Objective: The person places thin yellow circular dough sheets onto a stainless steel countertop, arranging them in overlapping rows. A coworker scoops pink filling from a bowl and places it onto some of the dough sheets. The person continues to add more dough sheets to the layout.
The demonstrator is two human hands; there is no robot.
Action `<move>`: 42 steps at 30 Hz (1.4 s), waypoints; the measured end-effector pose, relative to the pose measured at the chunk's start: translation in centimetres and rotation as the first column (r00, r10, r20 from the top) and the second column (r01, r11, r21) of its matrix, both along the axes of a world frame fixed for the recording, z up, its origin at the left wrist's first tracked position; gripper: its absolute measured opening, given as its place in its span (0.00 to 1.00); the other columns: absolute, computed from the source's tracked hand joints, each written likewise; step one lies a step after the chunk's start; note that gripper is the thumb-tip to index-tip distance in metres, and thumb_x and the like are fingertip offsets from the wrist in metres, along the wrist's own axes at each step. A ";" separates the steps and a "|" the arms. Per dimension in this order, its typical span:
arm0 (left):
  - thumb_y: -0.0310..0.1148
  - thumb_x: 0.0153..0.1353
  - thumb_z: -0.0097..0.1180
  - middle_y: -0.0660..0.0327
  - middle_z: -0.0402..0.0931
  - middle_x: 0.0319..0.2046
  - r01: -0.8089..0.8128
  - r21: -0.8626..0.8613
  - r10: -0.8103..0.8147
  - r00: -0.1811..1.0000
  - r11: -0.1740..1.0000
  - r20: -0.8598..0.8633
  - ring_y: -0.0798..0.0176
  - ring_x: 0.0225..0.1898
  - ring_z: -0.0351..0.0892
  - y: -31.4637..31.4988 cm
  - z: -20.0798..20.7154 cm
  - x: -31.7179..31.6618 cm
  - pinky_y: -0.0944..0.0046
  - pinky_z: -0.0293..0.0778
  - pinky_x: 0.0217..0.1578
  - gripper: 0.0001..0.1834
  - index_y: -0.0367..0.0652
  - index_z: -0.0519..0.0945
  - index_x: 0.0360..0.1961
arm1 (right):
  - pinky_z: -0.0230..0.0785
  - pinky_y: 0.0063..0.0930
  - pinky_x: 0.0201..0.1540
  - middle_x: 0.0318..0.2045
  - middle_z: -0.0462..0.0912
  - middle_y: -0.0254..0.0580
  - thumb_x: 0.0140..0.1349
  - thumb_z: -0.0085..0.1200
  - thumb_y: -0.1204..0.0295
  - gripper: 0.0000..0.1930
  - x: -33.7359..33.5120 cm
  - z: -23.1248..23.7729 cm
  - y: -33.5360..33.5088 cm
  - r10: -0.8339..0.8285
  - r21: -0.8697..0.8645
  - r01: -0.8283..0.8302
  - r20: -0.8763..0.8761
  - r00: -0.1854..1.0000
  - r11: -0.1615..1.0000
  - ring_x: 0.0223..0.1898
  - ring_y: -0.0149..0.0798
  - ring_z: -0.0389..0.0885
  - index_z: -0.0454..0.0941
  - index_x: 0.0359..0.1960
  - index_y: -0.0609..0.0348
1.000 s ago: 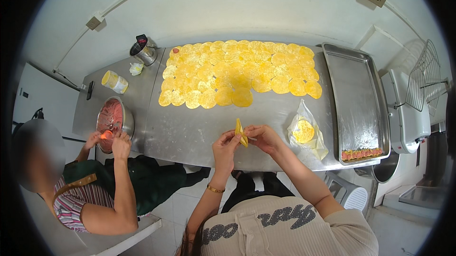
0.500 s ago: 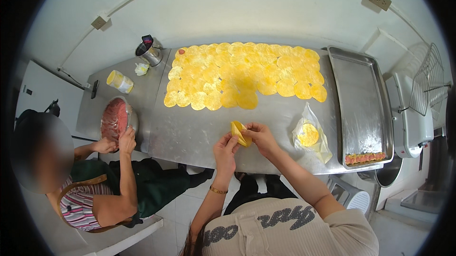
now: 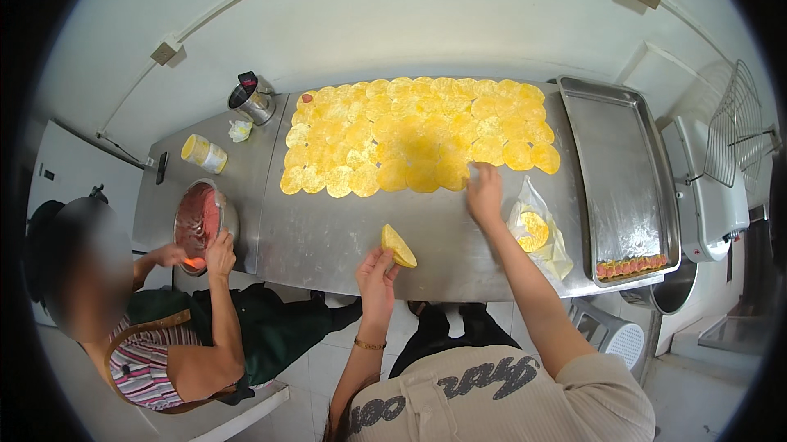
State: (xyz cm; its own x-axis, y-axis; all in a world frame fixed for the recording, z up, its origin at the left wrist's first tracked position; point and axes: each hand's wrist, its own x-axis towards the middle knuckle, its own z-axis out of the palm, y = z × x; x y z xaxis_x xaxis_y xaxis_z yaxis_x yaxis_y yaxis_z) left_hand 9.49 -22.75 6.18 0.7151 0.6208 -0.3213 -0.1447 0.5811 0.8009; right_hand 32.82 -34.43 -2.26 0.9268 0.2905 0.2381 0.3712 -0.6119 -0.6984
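Observation:
Between the fingertips and thumb of my left hand [image 3: 378,278] is a small bent stack of round yellow dumpling wrappers [image 3: 398,246], held above the near part of the steel table [image 3: 328,233]. My right hand [image 3: 484,190] reaches to the front row of the laid-out wrappers [image 3: 336,126]. Its closed fingertips are at the right edge of the last wrapper [image 3: 452,173] in that row and seem to pinch it; they are slightly blurred. Overlapping yellow rounds cover the far part of the table, and a bit of pink filling [image 3: 307,99] sits at their far left corner.
Right of my arm, an opened wrapping [image 3: 554,252] holds more yellow rounds. A long metal tray [image 3: 586,188] has a row of filled pieces [image 3: 631,267] at its near end. To the left, a co-worker's hands [image 3: 220,253] work at a bowl of pink filling [image 3: 225,196], near a yellow-lidded container [image 3: 205,154].
My right hand has moved from the stack forward and right to the front row, where one more wrapper now lies. The left hand keeps the stack, slightly lower and further left.

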 end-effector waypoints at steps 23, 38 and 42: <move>0.28 0.58 0.55 0.62 0.75 0.40 0.133 -0.071 -0.134 0.991 0.989 -0.008 0.71 0.42 0.74 -4.1 -0.3 2.9 0.70 0.73 0.43 0.11 0.36 0.75 0.41 | 0.41 0.49 0.65 0.59 0.62 0.49 0.56 0.52 0.67 0.23 -2.6 -0.5 -11.6 0.117 -0.498 0.043 0.285 0.951 0.866 0.64 0.48 0.54 0.67 0.53 0.62; 0.26 0.59 0.54 0.63 0.75 0.37 0.161 -0.109 -0.169 0.983 0.981 -0.067 0.71 0.38 0.76 -7.2 -0.4 5.7 0.72 0.75 0.40 0.09 0.37 0.75 0.40 | 0.69 0.25 0.46 0.38 0.78 0.38 0.58 0.51 0.74 0.07 -8.0 6.1 -7.4 0.559 0.804 0.300 -0.579 0.594 0.513 0.39 0.33 0.77 0.74 0.37 0.62; 0.27 0.59 0.54 0.64 0.75 0.37 0.121 -0.104 -0.128 0.990 0.987 -0.065 0.72 0.39 0.75 -6.1 -0.3 4.2 0.72 0.74 0.41 0.09 0.37 0.76 0.40 | 0.67 0.28 0.46 0.37 0.76 0.37 0.61 0.47 0.72 0.06 -2.7 4.0 -6.9 0.609 0.799 0.534 -0.576 0.546 0.277 0.41 0.33 0.75 0.70 0.37 0.60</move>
